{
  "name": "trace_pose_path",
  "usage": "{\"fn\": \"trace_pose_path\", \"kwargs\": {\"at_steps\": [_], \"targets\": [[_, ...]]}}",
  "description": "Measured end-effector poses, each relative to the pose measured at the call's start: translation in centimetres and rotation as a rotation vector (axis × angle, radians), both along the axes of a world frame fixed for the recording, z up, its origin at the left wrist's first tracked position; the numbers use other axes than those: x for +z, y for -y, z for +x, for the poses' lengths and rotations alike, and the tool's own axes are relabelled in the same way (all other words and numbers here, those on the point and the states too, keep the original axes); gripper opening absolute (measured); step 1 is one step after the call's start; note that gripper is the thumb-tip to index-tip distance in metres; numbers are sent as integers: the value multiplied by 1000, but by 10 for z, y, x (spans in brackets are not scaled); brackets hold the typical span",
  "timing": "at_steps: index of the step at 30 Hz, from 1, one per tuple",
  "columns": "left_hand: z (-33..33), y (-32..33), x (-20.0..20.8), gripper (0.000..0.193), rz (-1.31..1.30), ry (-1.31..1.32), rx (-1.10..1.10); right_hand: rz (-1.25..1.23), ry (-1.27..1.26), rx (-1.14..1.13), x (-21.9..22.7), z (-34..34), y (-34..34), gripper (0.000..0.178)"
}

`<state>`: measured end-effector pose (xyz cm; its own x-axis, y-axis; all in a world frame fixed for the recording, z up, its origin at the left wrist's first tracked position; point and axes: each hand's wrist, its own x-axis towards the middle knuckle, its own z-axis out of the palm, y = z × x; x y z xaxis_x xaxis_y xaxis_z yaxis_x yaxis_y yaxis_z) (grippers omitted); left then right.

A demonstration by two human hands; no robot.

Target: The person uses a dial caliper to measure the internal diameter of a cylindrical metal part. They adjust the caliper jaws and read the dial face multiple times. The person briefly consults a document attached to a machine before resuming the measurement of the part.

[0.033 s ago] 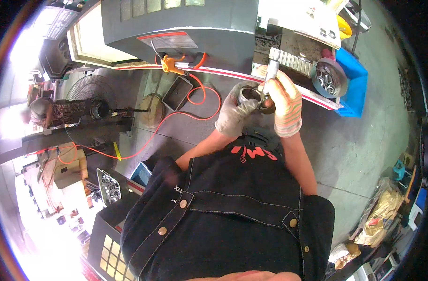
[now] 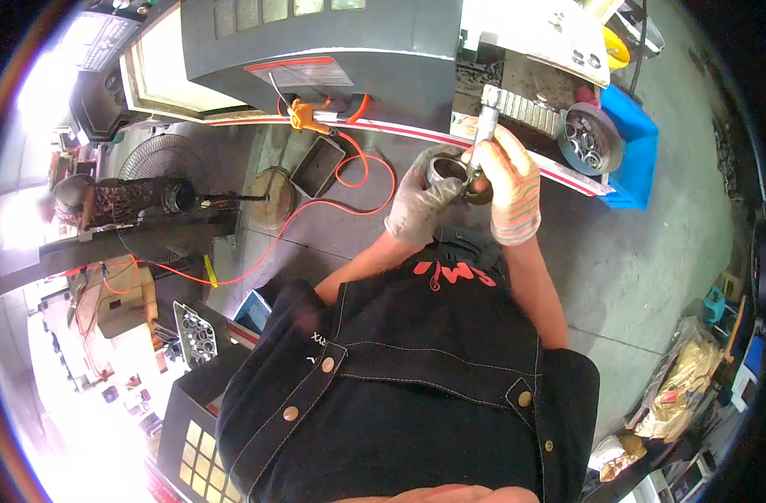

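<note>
My left hand [image 2: 418, 201], in a grey soiled glove, is closed around a metal ring [image 2: 446, 168] whose round opening faces up. In my right hand [image 2: 514, 189], gloved in white with coloured stripes, is a silvery tool with a round barrel [image 2: 487, 121] that looks like a micrometer. Its barrel points away from me, past the fingertips. The tool's lower end meets the right side of the ring, between both hands. Fingers partly hide that contact, and a dark rounded part shows just below it.
A row of metal rings [image 2: 527, 111] lies on the machine ledge beyond my right hand. Beside it, a round tin [image 2: 611, 142] of loose rings stands by a blue bin [image 2: 644, 159]. An orange air hose [image 2: 316, 202] crosses the floor at left, near a dark tray [image 2: 318, 168] and a fan [image 2: 160, 159].
</note>
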<state>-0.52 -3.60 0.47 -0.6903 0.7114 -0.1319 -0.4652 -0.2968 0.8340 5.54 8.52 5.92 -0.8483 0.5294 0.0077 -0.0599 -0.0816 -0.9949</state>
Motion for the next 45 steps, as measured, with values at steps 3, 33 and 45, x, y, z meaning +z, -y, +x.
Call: {"fn": "trace_pose_path", "kwargs": {"at_steps": [3,33,45], "targets": [[1,-2,0,60,-15,-36,3,-36,7,-3,-2,0,0,28],[-1,-12,-25,47,-67,170,95,-187,11,-64,-33,-15,-8,28],[10,-5,10,40,-122,199,105,-178,-73,-40,-22,-9,-9,30]]}}
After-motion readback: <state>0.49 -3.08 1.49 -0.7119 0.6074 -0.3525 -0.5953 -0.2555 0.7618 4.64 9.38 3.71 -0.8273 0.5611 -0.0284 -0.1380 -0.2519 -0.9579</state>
